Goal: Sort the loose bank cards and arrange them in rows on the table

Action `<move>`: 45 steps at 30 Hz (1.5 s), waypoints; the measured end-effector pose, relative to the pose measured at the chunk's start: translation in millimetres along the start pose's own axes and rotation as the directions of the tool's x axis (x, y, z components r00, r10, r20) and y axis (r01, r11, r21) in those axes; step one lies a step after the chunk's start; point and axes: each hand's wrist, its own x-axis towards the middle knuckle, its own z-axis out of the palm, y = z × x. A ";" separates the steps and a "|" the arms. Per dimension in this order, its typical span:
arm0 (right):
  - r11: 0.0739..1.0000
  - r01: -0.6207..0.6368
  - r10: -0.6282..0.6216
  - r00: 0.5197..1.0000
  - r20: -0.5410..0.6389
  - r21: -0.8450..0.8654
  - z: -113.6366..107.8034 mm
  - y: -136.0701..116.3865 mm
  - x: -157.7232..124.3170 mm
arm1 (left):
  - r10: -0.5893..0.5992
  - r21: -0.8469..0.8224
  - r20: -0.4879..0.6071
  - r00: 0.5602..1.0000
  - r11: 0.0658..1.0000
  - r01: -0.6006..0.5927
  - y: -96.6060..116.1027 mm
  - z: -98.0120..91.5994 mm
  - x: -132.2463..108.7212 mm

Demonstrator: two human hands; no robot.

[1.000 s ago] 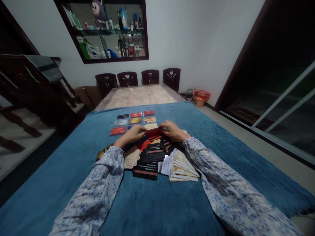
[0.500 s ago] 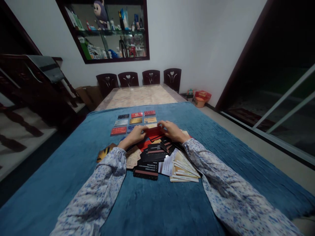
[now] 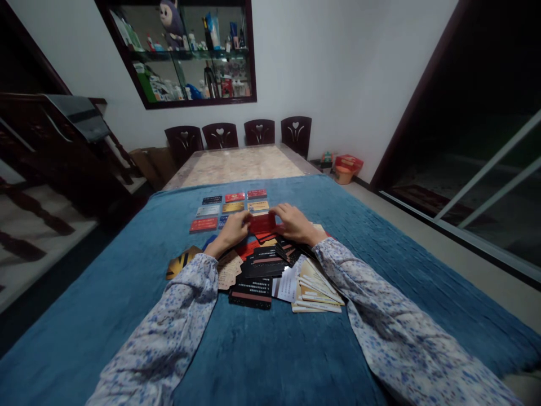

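Between my two hands is a red card (image 3: pixel 262 224), tilted up above the heap. My left hand (image 3: pixel 233 230) pinches its left end and my right hand (image 3: pixel 292 222) its right end. Below and nearer to me lies a loose heap of cards: black cards (image 3: pixel 252 293) with a brown stripe, cream-and-gold cards (image 3: pixel 319 293), beige cards (image 3: pixel 229 272) and a gold-and-black card (image 3: pixel 181 261). Beyond my left hand, cards lie in rows, among them a red card (image 3: pixel 203 225), a silver card (image 3: pixel 208 211) and a gold card (image 3: pixel 234 207). My hands partly hide the nearest row.
A blue cloth (image 3: pixel 127 282) covers the near part of the table; its bare marble-patterned top (image 3: pixel 245 163) shows at the far end. Several dark chairs (image 3: pixel 260 132) stand behind it. A wall cabinet (image 3: pixel 198 104) hangs at the back, and an orange bucket (image 3: pixel 344 175) stands on the floor at right.
The red card has tipped so that more of its face shows between my fingers. My right hand has risen slightly; the heap and the rows look the same.
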 end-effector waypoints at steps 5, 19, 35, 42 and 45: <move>0.999 0.020 -0.020 1.000 -0.021 -0.027 -1.3 -1.3 0.1 | -0.003 0.005 0.000 1.000 1.000 0.003 0.3 1.6 0.1; 0.999 0.042 -0.042 0.998 -0.055 -0.012 4.3 4.7 -0.1 | -0.013 0.009 -0.017 1.000 1.000 0.013 0.3 2.6 0.1; 0.996 0.091 -0.090 0.992 -0.090 0.009 6.3 11.0 -1.1 | 0.032 0.046 0.016 0.999 0.998 -0.033 -1.4 -0.4 -4.2; 0.993 0.097 -0.091 0.991 -0.094 0.064 8.8 13.9 -1.2 | 0.135 0.173 0.035 0.990 0.975 -0.140 -3.9 -1.5 -9.6; 0.990 0.105 -0.098 0.992 -0.079 0.089 7.5 13.9 -2.0 | 0.145 0.229 0.042 0.988 0.962 -0.151 -5.2 -1.2 -10.6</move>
